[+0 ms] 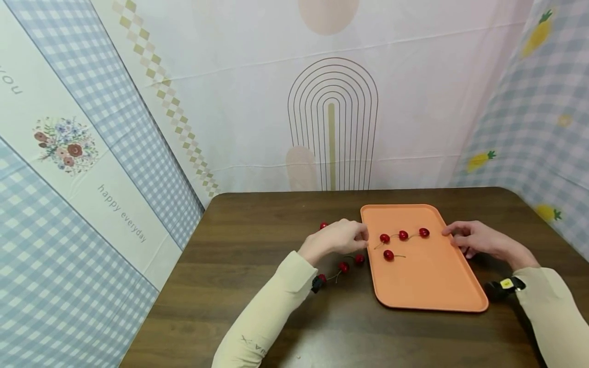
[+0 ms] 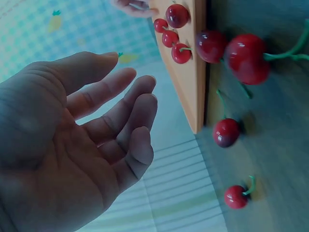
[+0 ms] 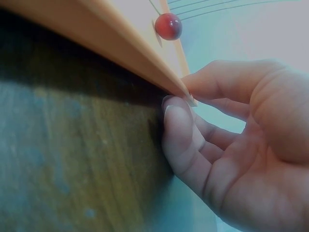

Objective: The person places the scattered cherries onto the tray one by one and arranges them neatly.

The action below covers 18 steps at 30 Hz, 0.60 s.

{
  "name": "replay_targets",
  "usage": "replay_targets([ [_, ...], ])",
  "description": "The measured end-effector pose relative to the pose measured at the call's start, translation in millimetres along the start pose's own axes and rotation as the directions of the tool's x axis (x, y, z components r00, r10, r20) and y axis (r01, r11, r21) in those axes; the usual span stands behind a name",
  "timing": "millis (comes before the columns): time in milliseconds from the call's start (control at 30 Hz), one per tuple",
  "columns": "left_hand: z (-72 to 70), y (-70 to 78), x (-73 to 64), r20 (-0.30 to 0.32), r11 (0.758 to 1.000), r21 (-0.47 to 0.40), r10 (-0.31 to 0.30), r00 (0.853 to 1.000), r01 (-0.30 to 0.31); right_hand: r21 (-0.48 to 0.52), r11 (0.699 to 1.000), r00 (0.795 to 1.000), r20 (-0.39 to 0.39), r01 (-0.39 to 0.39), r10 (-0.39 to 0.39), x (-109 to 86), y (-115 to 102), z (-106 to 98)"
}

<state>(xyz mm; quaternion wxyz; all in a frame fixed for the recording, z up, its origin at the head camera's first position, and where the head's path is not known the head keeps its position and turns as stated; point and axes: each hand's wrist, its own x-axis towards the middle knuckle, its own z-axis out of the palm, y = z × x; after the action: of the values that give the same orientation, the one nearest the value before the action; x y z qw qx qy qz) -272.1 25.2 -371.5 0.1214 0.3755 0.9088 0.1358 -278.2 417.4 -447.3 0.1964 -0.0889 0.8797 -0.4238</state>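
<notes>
Tray (image 1: 428, 276) btwn L hand (image 1: 337, 237), R hand (image 1: 489, 241).

Hands: 2, left hand (image 1: 338, 237) and right hand (image 1: 488, 241). Orange tray (image 1: 428, 273): 1, between hands. Wooden table (image 1: 221, 250): 1, below both hands. Tray cherries (image 1: 403, 235): 4, between hands. Loose cherries (image 1: 344, 267): 4 in head view, 1 beyond left hand, 3 on its near side. Left wrist view also gets 4 loose; can't tell if same ones, full loose total unclear. Sleeves (image 1: 276, 301): 2, one behind each hand.
</notes>
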Motion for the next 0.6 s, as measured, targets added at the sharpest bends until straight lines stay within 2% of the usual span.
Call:
replay_targets([
  [167, 1.7, -15.9, -11.9, -0.040, 0.998, -0.057, -0.022, 0.999, 0.019, -0.002, 1.000, 1.000, -0.004, 0.000, 0.000, -1.6, 0, 0],
  [367, 3.8, -41.3, -16.7, -0.090, 0.987, -0.113, -0.124, 0.988, 0.113, 0.001, 1.000, 1.000, 0.000, 0.008, -0.008, -2.9, -1, 0],
  [500, 5.5, -59.2, -18.9, -0.138, 0.968, -0.156, -0.216, 0.967, 0.195, 0.002, 1.000, 1.000, -0.002, 0.013, -0.013, -1.6, -1, 0],
  [600, 6.9, -70.8, -20.8, -0.165, 0.945, -0.186, -0.299, 0.940, 0.267, 0.001, 1.000, 1.000, 0.000, 0.012, -0.012, -0.4, 0, 0],
])
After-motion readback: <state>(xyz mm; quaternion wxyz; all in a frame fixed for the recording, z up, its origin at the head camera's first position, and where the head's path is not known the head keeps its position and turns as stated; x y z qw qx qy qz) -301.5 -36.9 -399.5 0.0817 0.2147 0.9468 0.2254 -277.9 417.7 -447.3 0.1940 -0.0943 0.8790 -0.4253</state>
